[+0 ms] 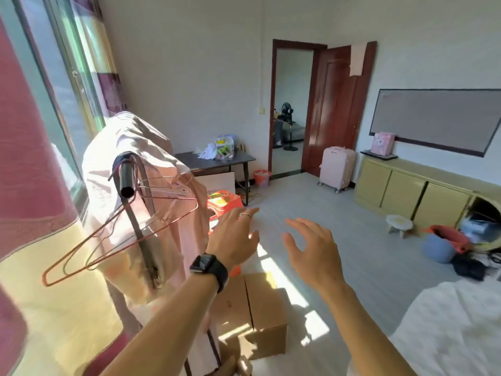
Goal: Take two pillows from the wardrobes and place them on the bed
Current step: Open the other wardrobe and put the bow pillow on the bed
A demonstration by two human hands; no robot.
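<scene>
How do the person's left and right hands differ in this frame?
The left hand wears a black watch at the wrist and a ring on one finger; the right hand is bare. The left hand reaches out in front of the pink garment, the right hand over the sunlit floor. Both are open, fingers spread, holding nothing.

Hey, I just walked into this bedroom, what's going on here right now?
A person stands with both arms stretched out in front. The left hand, with a watch on its wrist, and the right hand are open and hold nothing. No pillow is in view. A corner of the bed shows at lower right, a clothes rack with hangers stands to the left, and a cardboard box sits on the floor below the hands.
</scene>
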